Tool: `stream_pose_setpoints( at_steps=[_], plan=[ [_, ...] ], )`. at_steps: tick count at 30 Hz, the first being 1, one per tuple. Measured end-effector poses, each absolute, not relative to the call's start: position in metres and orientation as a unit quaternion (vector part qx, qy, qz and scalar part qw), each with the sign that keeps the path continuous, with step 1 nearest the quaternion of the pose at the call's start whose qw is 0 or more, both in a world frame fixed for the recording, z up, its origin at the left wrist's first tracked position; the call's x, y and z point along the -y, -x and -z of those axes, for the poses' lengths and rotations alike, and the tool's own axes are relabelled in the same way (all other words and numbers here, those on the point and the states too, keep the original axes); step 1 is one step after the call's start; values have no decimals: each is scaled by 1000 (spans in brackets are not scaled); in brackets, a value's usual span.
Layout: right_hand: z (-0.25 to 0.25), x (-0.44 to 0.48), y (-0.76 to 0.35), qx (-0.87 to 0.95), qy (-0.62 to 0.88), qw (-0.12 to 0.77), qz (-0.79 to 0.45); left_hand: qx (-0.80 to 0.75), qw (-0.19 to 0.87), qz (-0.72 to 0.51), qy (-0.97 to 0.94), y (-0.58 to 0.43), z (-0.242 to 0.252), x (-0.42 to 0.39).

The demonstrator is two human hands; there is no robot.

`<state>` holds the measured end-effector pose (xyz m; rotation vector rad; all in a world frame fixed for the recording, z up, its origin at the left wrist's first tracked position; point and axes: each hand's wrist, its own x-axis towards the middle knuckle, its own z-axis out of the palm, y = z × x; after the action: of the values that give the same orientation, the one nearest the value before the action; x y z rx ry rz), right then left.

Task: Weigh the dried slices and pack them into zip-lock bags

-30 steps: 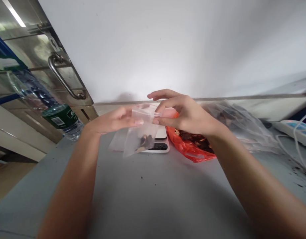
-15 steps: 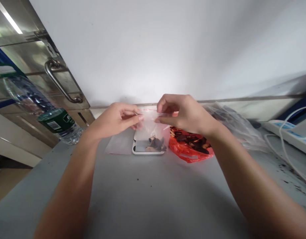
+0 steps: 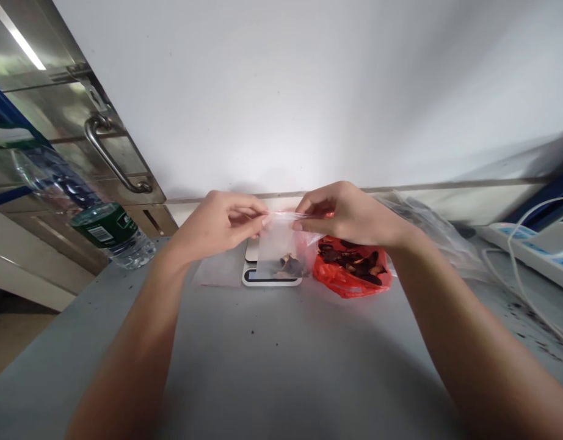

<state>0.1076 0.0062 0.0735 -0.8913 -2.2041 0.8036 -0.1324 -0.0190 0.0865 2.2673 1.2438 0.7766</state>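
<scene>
Between my two hands hangs a clear zip-lock bag (image 3: 279, 241) with a few dark dried pieces (image 3: 291, 265) at its bottom. My left hand (image 3: 226, 223) pinches the bag's upper left edge. At the upper right, my right hand (image 3: 343, 214) pinches the same top edge between thumb and fingers. Behind and below the bag sits a small white kitchen scale (image 3: 272, 282), partly covered by it. Just right of the scale, an open red plastic bag (image 3: 343, 287) holds dark dried slices (image 3: 355, 261).
A flat clear bag (image 3: 220, 272) lies left of the scale. On the left stands a large water bottle (image 3: 112, 229) with a green label. Several clear bags (image 3: 432, 229) lie at right, near a white power strip (image 3: 538, 247) with a cable. A white wall (image 3: 281, 110) rises behind.
Both hands have shifted slightly right with the zip-lock bag. The bag's top edge now looks straighter, and more of the red bag's contents shows.
</scene>
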Motion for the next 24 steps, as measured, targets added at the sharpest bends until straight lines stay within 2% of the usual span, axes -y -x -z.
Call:
stream_pose_setpoints(
  at_steps=[5, 10, 19, 24],
  plan=[
    [-74, -5, -108, 841, 326, 303, -307, -425, 174, -296, -838, 130, -86, 19],
    [-71, -2, -96, 829, 308, 345, -315, -406, 118, -288, -859, 123, -84, 22],
    [-61, -8, -91, 865, 261, 376, -206, -417, 153, -300, -844, 121, -83, 21],
    [-59, -9, -92, 841, 280, 386, -255, -409, 149, -319, -842, 124, -83, 20]
  ],
)
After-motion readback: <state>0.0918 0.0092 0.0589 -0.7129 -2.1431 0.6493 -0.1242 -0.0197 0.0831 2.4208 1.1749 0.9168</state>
